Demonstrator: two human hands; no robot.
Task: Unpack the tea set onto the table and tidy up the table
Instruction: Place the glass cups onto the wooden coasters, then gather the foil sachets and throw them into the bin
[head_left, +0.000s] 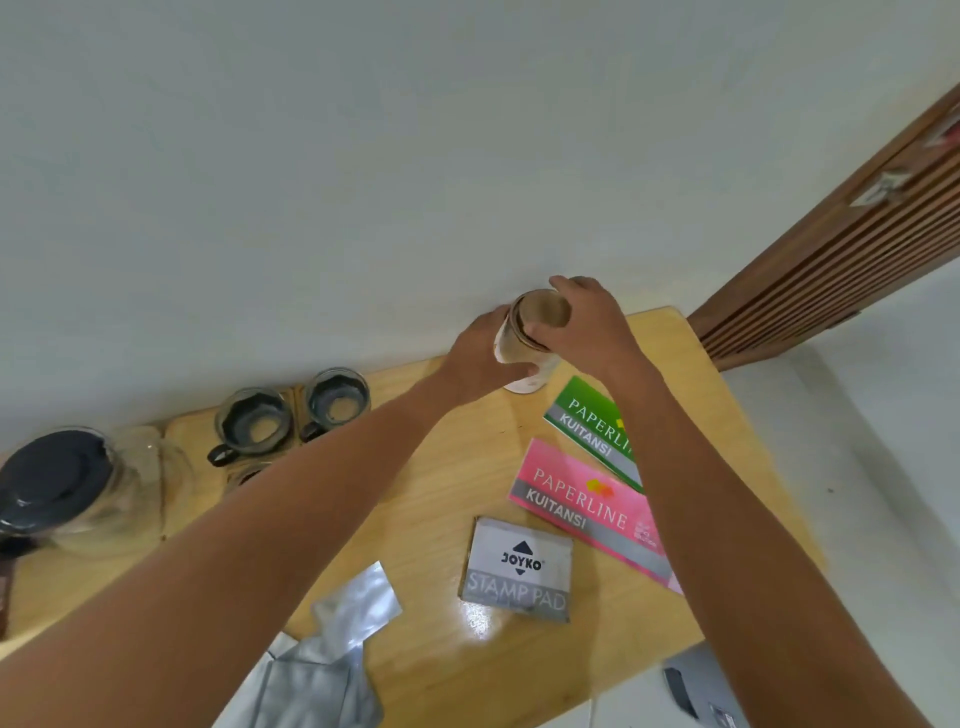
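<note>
Wooden table (431, 525): both hands grip a jar (530, 338) beyond receipt books (582, 499).

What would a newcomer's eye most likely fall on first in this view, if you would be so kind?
Probably the two hands meeting at the table's far edge by the wall: the left hand and the right hand both grip a glass jar. Next come the bright pink receipt book and the green receipt book to the right, then the glass teapot at far left.
</note>
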